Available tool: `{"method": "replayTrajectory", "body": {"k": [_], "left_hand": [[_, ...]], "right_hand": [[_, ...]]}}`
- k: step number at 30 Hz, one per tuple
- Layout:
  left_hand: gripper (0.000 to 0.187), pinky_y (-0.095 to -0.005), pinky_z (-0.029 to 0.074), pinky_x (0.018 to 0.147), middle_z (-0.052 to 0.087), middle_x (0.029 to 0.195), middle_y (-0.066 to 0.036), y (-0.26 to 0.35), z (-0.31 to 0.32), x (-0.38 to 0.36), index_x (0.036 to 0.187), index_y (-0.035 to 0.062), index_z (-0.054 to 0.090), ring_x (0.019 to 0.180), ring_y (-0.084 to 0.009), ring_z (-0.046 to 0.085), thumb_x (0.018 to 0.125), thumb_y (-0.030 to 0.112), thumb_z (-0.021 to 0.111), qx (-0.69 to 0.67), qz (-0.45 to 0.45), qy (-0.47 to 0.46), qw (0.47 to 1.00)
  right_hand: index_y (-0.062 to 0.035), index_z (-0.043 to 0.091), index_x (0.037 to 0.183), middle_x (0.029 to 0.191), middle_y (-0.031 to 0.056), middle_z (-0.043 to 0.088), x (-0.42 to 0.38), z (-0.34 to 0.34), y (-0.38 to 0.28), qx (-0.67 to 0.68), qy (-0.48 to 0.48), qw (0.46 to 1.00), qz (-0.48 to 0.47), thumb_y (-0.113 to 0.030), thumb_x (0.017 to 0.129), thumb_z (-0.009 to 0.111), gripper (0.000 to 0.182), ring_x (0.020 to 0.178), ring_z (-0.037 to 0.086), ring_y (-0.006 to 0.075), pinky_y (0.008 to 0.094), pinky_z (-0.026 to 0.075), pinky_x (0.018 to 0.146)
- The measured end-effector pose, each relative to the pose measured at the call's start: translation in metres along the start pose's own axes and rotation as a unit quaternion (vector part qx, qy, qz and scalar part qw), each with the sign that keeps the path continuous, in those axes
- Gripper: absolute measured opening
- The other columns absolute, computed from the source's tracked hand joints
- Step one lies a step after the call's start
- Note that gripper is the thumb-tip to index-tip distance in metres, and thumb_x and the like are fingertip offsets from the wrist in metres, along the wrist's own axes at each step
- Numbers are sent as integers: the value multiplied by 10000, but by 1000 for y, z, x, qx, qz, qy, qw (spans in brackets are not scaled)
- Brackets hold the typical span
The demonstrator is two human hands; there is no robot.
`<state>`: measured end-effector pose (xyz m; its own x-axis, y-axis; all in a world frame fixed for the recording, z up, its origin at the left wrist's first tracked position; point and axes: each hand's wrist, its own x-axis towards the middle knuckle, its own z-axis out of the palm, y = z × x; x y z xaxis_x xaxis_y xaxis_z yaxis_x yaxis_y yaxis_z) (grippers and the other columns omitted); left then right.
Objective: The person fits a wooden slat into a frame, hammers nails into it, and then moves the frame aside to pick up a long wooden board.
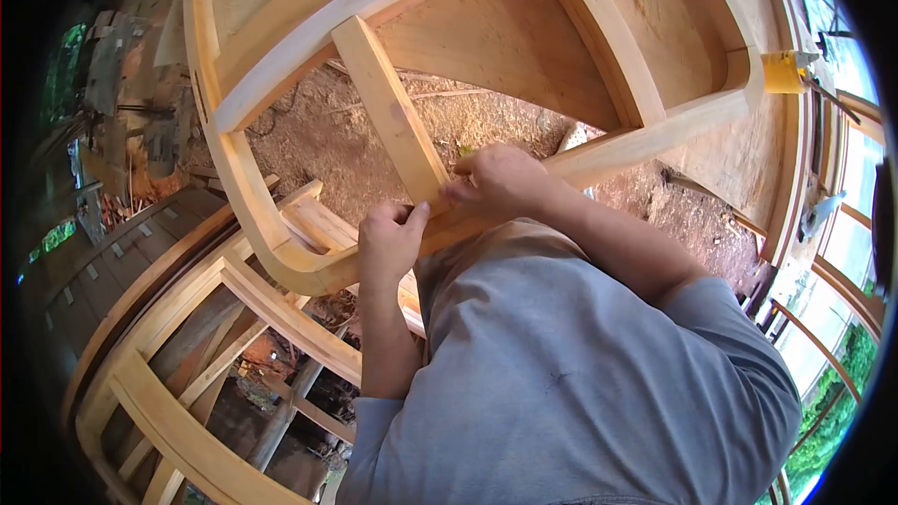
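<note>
A large wooden frame (257,210) with rounded corners stretches in front of me. A short wooden crosspiece (398,117) runs from its curved inner rail (309,33) to the near rail (599,161), close to my body. My left hand (391,236) is at the near rail, just left of the crosspiece's near end, with thumb and forefinger pinched together. On the other side of that end is my right hand (500,180), its fingers curled in at the joint. Whatever small thing the fingertips may hold is hidden.
Sawdust-covered ground (323,136) shows through the frame's opening. Plywood panels (496,33) back the far sections. A second wooden frame (178,411) lies at lower left. At the right are a yellow container (784,73) and a white bottle (823,210).
</note>
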<state>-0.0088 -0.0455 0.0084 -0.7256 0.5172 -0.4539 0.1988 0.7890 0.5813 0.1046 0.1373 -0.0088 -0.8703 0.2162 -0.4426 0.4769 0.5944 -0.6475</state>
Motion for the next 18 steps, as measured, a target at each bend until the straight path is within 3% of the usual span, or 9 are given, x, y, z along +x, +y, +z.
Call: {"method": "replayTrajectory", "body": {"k": [3, 6, 9, 11, 18], "left_hand": [[390, -444, 534, 737, 700, 784, -238, 9, -2, -4, 834, -70, 711, 749, -377, 701, 866, 319, 720, 29, -24, -31, 999], [418, -432, 499, 648, 650, 705, -240, 7, 3, -7, 763, -75, 666, 628, -314, 635, 877, 322, 726, 30, 0, -7, 1000], [431, -458, 480, 638, 617, 673, -260, 5, 7, -7, 746, -72, 660, 600, -347, 607, 884, 334, 712, 37, 7, -2, 999], [416, -497, 503, 717, 659, 774, -282, 12, 3, -9, 773, -66, 692, 751, -447, 659, 895, 331, 683, 59, -16, -26, 998], [435, -499, 490, 692, 640, 738, -284, 13, 3, -8, 725, -68, 672, 707, -464, 630, 888, 335, 688, 39, -30, -19, 999]], "right_hand": [[-37, 737, 954, 860, 197, 713, -1, 11, -7, -27, -13, 1000, -9, -466, 941, 567, 462, 866, 691, 387, 492, 537, 804], [-42, 737, 941, 902, 198, 714, 0, 22, -8, -32, -26, 999, 1, -468, 951, 553, 464, 920, 688, 371, 489, 539, 816], [-43, 738, 932, 901, 201, 709, -3, 20, -7, -44, -15, 999, -15, -461, 955, 550, 459, 929, 685, 366, 488, 535, 819], [-45, 740, 929, 886, 198, 709, -4, 24, -4, -41, -8, 999, -21, -464, 952, 553, 460, 913, 687, 366, 489, 535, 816], [-59, 753, 921, 876, 186, 712, -7, 17, -7, -38, -19, 999, -15, -464, 948, 561, 448, 882, 690, 362, 488, 535, 817]]}}
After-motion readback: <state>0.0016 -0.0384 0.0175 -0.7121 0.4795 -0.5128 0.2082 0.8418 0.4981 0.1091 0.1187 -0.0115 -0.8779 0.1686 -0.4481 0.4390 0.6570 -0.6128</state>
